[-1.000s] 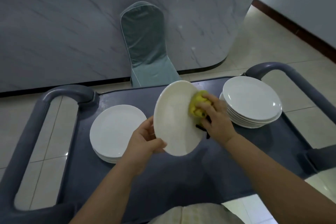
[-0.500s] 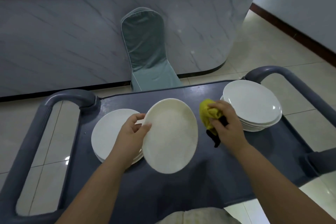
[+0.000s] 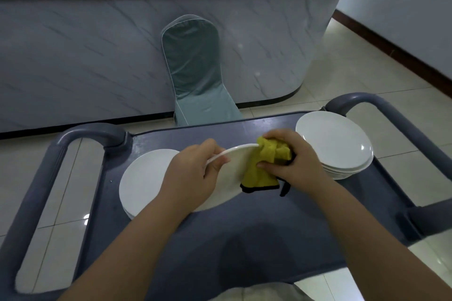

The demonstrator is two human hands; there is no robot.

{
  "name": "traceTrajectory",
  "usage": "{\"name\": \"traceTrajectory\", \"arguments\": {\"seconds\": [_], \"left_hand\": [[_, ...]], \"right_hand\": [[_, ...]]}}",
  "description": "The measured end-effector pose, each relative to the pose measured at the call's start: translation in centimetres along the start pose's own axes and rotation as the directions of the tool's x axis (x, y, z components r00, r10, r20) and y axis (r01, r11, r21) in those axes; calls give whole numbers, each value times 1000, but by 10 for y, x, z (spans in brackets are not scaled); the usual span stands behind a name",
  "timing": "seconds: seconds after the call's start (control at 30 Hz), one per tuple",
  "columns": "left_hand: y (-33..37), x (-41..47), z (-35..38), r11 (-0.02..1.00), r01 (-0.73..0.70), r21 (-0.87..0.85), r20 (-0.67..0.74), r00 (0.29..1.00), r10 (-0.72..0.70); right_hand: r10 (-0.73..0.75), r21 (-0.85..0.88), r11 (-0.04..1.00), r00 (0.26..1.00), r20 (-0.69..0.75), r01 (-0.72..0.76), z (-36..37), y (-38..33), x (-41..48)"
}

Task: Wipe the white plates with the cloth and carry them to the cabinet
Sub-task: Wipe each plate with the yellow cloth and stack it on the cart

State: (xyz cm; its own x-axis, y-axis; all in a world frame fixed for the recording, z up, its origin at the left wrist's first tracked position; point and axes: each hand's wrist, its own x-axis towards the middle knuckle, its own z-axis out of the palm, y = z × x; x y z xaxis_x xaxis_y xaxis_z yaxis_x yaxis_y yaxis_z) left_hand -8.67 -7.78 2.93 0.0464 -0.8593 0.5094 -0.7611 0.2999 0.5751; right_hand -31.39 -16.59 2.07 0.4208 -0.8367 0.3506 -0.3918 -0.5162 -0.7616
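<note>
My left hand [image 3: 193, 176] grips the far rim of a white plate [image 3: 232, 173], held tilted above the grey cart top [image 3: 244, 239]. My right hand [image 3: 298, 161] clutches a yellow cloth [image 3: 264, 166] with a black edge, pressed over the plate's right rim. Beneath and left of the held plate lies a stack of white plates [image 3: 146, 181]. A second, taller stack of white plates [image 3: 337, 144] sits at the cart's right, just beyond my right hand.
The cart has curved grey handles at the left [image 3: 80, 134] and right [image 3: 381, 110]. A chair with a teal cover [image 3: 195, 73] stands behind the cart against a marble-fronted counter [image 3: 73, 61]. Tiled floor lies all around.
The plate turned from facing me to nearly edge-on and flat. My right hand brought the cloth back onto its right rim. The head camera tilted upward slightly.
</note>
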Motion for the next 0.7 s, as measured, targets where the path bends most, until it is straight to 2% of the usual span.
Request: {"name": "traceTrajectory", "arguments": {"seconds": [0.07,0.17,0.3,0.37,0.43,0.47,0.5,0.53,0.6,0.63,0.67,0.7], "left_hand": [[1,5,3,995,-76,59,-12,997,76],[-7,9,-3,986,-120,117,-22,992,123],[-13,8,-12,996,-81,42,-114,990,86],[-12,11,-6,986,-134,96,-73,987,141],[-11,14,1,963,-215,164,-5,976,218],[-13,14,1,955,-235,179,4,971,238],[-17,15,-1,959,-222,176,-12,974,228],[-22,14,-5,976,-162,148,-54,984,171],[-31,10,-14,998,69,-14,-172,983,-70],[-32,9,-14,985,150,-83,-193,967,-163],[-33,9,-13,984,152,-91,-189,968,-167],[-30,11,-10,995,88,-37,-163,982,-93]], "right_hand": [[-109,-88,990,994,23,111,15,-17,10],[-147,-111,983,989,25,149,23,-20,12],[73,68,995,997,-26,-71,3,-4,-5],[-2,-29,1000,998,-60,0,11,-15,3],[-144,-149,978,989,21,145,26,-33,13],[-163,-164,971,984,66,172,30,-36,17],[-129,-135,981,988,89,141,28,-36,19],[-41,-73,996,996,84,47,21,-33,21],[165,43,985,984,65,-168,5,-23,21],[209,45,976,977,49,-212,2,-20,22],[193,-6,981,980,36,-193,3,-22,24],[135,-73,989,990,41,-132,9,-29,28]]}}
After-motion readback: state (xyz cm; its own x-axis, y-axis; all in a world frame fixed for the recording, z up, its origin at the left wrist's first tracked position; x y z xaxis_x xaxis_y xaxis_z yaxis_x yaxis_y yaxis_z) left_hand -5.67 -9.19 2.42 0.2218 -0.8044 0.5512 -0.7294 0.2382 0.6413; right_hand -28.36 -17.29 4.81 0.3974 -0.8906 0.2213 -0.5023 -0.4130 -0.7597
